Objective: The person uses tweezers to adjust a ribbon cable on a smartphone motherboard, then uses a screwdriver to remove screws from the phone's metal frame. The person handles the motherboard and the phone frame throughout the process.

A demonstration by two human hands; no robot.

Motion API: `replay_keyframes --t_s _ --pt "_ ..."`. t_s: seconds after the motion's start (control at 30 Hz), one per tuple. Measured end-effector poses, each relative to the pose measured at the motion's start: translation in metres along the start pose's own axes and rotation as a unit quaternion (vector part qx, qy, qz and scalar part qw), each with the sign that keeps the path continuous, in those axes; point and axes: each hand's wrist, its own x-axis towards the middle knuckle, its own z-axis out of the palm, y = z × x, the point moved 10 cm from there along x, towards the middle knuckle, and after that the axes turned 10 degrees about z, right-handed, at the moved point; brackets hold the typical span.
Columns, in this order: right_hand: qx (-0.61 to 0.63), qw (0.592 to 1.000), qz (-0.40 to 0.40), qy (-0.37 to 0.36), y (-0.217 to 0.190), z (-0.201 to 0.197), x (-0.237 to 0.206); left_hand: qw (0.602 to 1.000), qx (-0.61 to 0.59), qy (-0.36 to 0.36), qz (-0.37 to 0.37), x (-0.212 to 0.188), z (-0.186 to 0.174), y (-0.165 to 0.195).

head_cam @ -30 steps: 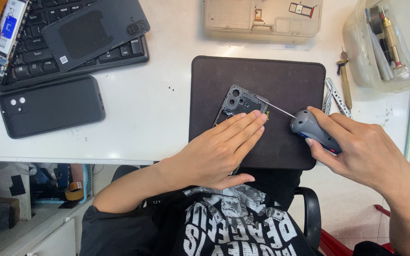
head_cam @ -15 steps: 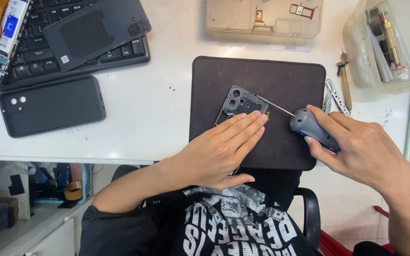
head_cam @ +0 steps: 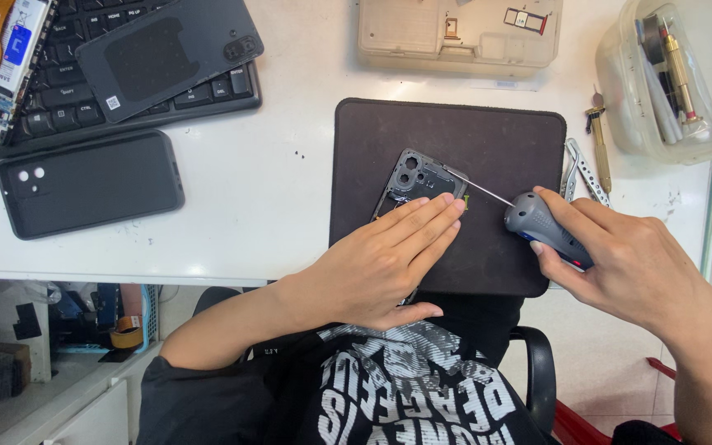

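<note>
I see the phone frame lying flat on the dark work mat, near the mat's middle and toward its near edge. It is a dark, opened shell with two round camera holes at its top corner; most of its lower part is hidden under my left hand. That hand lies flat on it, fingers stretched out and close together, pressing the frame down rather than gripping it, thumb tucked toward my body.

My right hand is closed around the grey handle of a small screwdriver, fingers wrapped over the grip. Its thin metal shaft runs up and left, and the tip meets the frame's upper right edge, just beside my left fingertips.

The mat sits on the white counter. Just right of the mat lie metal tweezers and a brass-coloured tool. A clear plastic tub with tools stands at the far right, and a pale parts tray lies beyond the mat. To the left, well apart, a black phone case lies face down near a keyboard with a dark back cover resting on it.
</note>
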Motion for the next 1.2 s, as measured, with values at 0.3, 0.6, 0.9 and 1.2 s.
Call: replay_keyframes --t_s 0.3,0.6,0.9,1.2 --pt "-0.012 1.0 -0.002 0.018 -0.003 -0.003 -0.002 1.0 -0.003 -0.001 0.0 0.0 0.0 0.001" --pt "0.031 0.998 -0.038 0.039 -0.006 -0.004 -0.003 1.0 0.004 -0.002 0.0 -0.001 0.0 0.0" --pt "0.006 1.0 0.008 0.011 0.001 0.002 -0.002 1.0 0.005 -0.002 0.003 -0.001 0.0 0.001" --pt "0.03 0.999 -0.02 0.038 -0.002 -0.008 -0.001 1.0 0.001 -0.001 0.001 -0.001 0.001 0.0"
